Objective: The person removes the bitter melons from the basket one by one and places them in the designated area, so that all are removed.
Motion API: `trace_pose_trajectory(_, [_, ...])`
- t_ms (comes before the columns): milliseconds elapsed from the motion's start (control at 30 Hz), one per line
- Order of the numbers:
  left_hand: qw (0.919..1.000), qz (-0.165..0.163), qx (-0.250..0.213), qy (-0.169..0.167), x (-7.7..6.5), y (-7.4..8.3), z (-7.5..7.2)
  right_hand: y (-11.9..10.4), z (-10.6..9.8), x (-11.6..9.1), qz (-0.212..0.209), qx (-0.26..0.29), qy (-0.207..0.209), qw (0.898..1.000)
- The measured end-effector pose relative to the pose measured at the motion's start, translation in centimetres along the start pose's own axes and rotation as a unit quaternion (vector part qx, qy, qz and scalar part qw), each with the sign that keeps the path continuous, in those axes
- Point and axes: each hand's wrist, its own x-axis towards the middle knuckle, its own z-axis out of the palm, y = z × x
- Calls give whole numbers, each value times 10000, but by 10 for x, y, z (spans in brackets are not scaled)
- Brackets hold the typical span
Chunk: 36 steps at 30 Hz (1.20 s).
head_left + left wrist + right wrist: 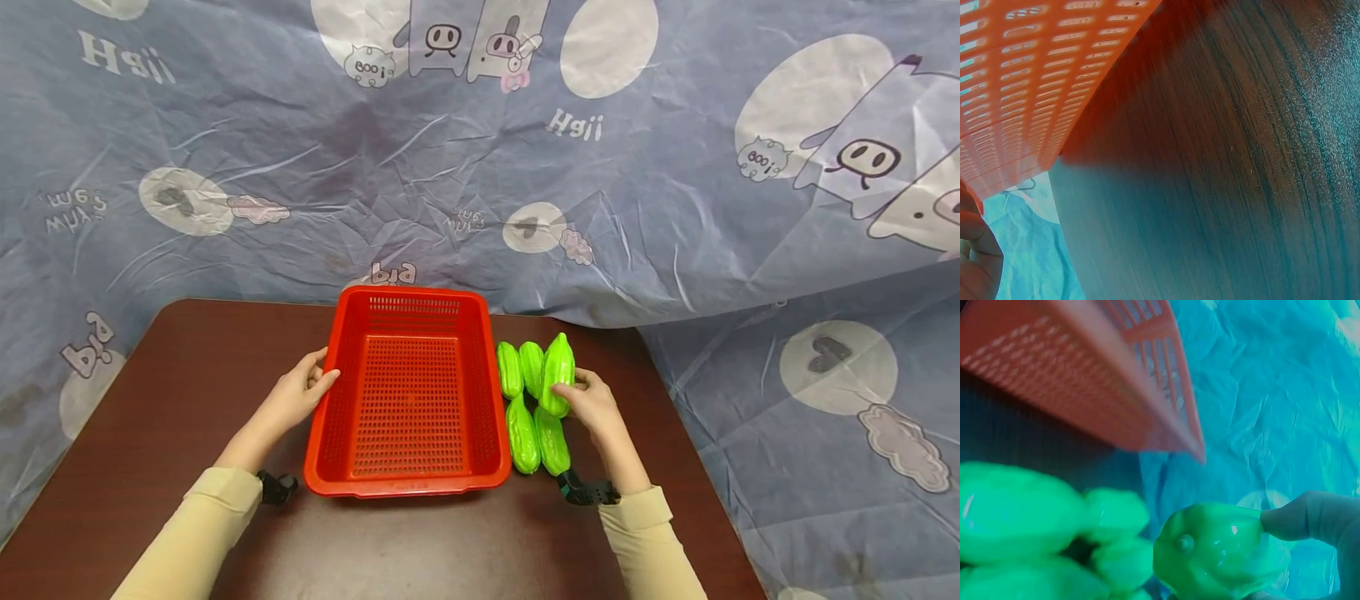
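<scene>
A red plastic basket point(408, 485) with slotted walls stands on the table, its inside bare. My left hand point(296, 392) grips its left rim, thumb over the top; the left wrist view shows the curled fingers point(979, 234) at the basket wall point(1035, 81). On the right, my right hand point(597, 404) pinches a bright green, ridged bitter gourd point(558, 367) between thumb and fingers, tip pointing away. In the right wrist view the thumb presses on this gourd point(1210, 550). Several more gourds point(522, 437) lie along the basket's right side, partly overlapped by the held one.
The dark brown wooden table point(202, 367) ends behind the basket and on the right. A blue-grey cartoon-print sheet point(315, 183) hangs behind it and down the right side. Black wrist cameras point(588, 490) are strapped to both wrists.
</scene>
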Motion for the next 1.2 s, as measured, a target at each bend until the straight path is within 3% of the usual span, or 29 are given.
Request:
trace_pose_trajectory(233, [10000,12,5,0,0,-1,0,22,-18,-8,194,126,-76,9997])
trace_pose_trajectory(633, [10000,48,38,47,0,0,0,51,-31,-14,252,-56,8,9997])
trace_pose_trajectory(1200, [10000,15,33,57,1,-1,1,92,-28,-16,139,-923,-69,9956])
